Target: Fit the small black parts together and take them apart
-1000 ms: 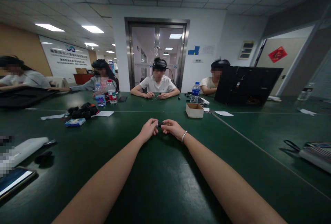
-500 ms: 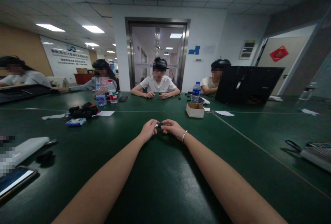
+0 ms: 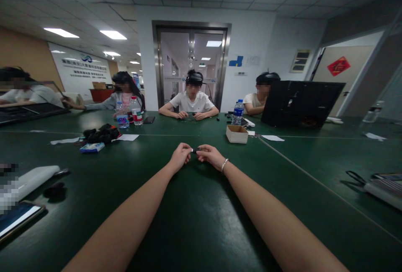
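Observation:
Both my hands meet above the green table [image 3: 188, 213], each closed on one end of a small black stick-like piece with a silvery part [image 3: 195, 150]. My left hand [image 3: 180, 157] pinches its left end, where the silvery part shows. The black right end sits between the thumb and fingers of my right hand [image 3: 211, 156], whose wrist wears a silver bracelet [image 3: 224, 165]. The fingers cover much of the piece, and its exact kind is too small to make out.
Beyond my hands stand an open cardboard box [image 3: 237, 134] and a water bottle [image 3: 238, 112]. A black computer case [image 3: 303, 103] is at the right. At the left lie a heap of black straps [image 3: 100, 133], a blue packet [image 3: 92, 148] and a phone [image 3: 20, 219]. Several people sit around.
My left hand has shifted slightly upward on the black piece, while my right hand stays almost still. At the far left, a co-worker's hand has lifted a dark thin thing.

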`<state>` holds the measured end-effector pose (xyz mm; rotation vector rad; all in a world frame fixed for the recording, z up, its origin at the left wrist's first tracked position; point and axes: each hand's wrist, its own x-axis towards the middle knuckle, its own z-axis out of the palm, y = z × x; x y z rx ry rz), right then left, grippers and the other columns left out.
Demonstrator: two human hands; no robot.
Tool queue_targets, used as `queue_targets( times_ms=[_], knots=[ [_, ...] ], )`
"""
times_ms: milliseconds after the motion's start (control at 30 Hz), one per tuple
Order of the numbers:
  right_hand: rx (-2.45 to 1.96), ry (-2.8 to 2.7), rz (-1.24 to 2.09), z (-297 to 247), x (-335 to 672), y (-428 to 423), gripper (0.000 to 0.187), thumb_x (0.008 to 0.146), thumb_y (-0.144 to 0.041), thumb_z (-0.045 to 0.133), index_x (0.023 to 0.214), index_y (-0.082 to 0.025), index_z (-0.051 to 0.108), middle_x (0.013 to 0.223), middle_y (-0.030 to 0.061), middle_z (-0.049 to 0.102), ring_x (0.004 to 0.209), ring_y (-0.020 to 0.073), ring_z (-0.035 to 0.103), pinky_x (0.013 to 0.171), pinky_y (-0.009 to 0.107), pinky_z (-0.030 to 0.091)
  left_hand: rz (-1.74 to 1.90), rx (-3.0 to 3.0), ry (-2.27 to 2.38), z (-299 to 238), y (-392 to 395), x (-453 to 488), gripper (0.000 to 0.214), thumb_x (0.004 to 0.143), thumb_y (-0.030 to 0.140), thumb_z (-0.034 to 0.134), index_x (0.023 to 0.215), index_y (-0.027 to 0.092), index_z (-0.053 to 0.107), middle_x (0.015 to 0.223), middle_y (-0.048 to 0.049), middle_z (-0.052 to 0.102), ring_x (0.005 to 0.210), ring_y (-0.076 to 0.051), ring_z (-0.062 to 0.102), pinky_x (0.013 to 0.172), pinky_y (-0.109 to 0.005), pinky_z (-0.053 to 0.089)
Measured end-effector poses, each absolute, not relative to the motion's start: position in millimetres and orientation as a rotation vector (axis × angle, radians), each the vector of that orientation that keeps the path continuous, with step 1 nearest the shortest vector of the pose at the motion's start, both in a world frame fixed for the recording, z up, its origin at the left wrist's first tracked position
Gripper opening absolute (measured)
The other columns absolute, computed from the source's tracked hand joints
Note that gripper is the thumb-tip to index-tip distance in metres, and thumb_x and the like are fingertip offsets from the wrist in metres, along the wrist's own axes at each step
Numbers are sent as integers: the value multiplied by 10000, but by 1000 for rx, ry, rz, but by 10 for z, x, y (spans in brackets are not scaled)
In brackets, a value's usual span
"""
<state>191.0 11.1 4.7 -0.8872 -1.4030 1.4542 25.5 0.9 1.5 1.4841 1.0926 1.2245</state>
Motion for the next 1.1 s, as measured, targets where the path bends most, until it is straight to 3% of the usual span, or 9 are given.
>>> queue_targets(
  times_ms=[300,467,800,1100],
  knots=[
    [-812,-1454,1432,93,1924,44,415,566,-179,747,920,-185,531,697,-29,563,554,87,589,515,211,476,1152,1669,1279,12,-36,259,462,775,590,351,654,167,495,530,19,510,438,-94,479,429,-213,373],
    [-723,-1403,1522,129,1967,14,425,558,-165,746,931,-207,546,810,-12,569,659,98,604,590,228,486,1167,1768,1340,9,-60,266,489,780,603,325,651,167,508,545,7,535,459,-104,507,468,-225,390],
    [-712,-1389,1565,82,1994,59,373,584,-196,736,908,-187,552,782,0,598,687,110,606,642,247,474,1150,1742,1352,-17,-26,271,552,772,638,280,652,164,536,533,-2,542,451,-114,507,493,-242,390],
    [-725,-1400,1564,122,1978,22,374,536,-154,737,853,-187,541,759,-22,588,677,113,611,625,240,481,1100,1742,1436,-7,-29,265,612,758,665,262,536,163,532,486,-26,549,458,-141,530,524,-257,390]
  ],
)
